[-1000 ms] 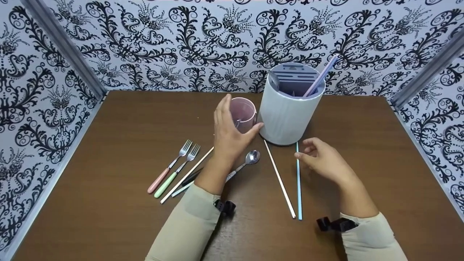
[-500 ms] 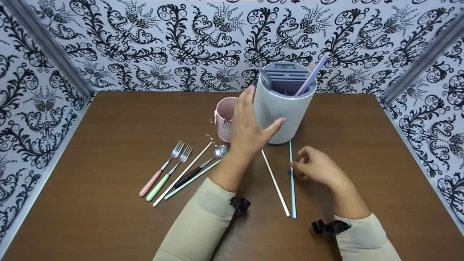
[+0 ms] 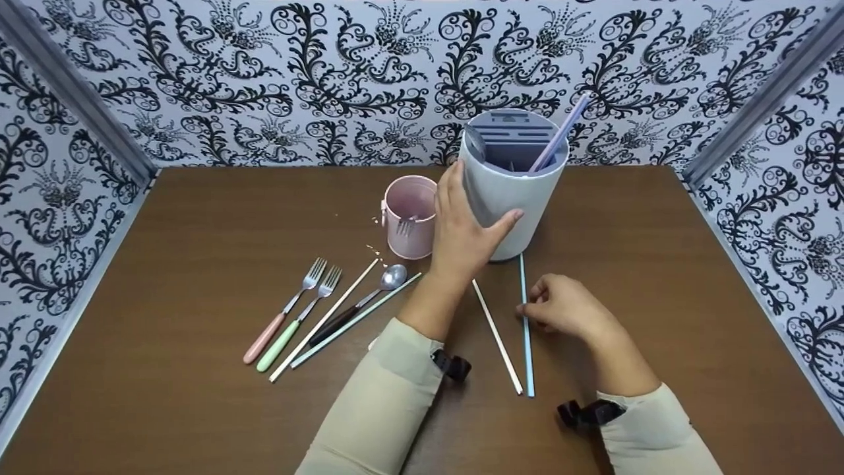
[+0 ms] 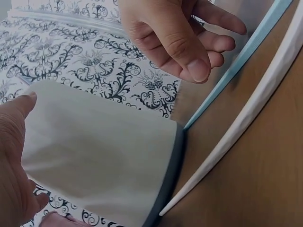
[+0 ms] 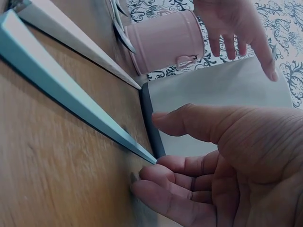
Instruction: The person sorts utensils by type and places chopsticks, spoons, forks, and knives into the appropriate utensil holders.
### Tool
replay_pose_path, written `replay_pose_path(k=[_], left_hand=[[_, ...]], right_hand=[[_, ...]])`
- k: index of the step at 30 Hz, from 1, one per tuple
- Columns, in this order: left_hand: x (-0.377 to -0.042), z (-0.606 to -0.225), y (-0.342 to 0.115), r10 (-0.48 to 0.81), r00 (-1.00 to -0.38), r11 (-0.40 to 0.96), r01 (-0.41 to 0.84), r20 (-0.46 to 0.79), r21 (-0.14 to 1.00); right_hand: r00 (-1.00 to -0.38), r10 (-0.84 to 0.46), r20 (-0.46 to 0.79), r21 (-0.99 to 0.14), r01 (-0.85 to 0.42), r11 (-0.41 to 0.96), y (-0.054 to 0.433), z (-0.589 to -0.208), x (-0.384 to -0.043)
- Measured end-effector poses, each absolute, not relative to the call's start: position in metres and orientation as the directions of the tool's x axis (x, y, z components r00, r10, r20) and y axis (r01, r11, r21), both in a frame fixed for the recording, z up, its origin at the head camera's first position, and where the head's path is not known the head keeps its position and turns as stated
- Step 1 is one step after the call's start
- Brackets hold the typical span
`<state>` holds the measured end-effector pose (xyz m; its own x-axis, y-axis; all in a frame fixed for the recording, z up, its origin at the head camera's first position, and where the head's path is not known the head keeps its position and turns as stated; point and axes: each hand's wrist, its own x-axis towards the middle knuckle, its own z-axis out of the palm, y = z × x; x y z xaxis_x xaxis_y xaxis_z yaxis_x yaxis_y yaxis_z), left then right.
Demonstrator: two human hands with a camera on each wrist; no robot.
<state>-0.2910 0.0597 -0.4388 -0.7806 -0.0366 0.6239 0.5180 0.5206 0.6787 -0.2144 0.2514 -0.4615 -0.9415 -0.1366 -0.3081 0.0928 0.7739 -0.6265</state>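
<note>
My left hand (image 3: 465, 227) is at the left front side of a tall white utensil holder (image 3: 514, 198), thumb spread from straight fingers; whether it touches is unclear. My right hand (image 3: 564, 305) hovers by a blue chopstick (image 3: 527, 356), fingers loosely bent; the right wrist view shows thumb (image 5: 182, 122) and fingers apart with nothing between them. A white chopstick (image 3: 499, 343) lies left of the blue one. Both chopsticks' far ends point toward the holder's dark base. Purple sticks (image 3: 560, 135) and a spoon-like piece (image 3: 476, 142) stand in the holder.
A pink cup (image 3: 412, 241) with a fork head visible stands left of the holder. On the table's left lie a pink-handled fork (image 3: 267, 338), a green-handled fork (image 3: 280, 344), a white chopstick (image 3: 323, 321), a black-handled spoon (image 3: 393, 277) and a pale green chopstick (image 3: 356, 321). Patterned walls surround the table.
My left hand has moved right from the pink cup to the white holder. My right hand has slid slightly nearer me along the blue chopstick. The head view has shifted a little.
</note>
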Motion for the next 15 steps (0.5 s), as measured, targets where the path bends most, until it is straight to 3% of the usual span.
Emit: replay_pose_path(k=[15], left_hand=[[-0.301, -0.453, 0.060, 0.008, -0.838, 0.488, 0.480, 0.545, 0.729]], right_hand=[[-0.946, -0.086, -0.312, -0.570, 0.114, 0.814, 0.243, -0.471, -0.215]])
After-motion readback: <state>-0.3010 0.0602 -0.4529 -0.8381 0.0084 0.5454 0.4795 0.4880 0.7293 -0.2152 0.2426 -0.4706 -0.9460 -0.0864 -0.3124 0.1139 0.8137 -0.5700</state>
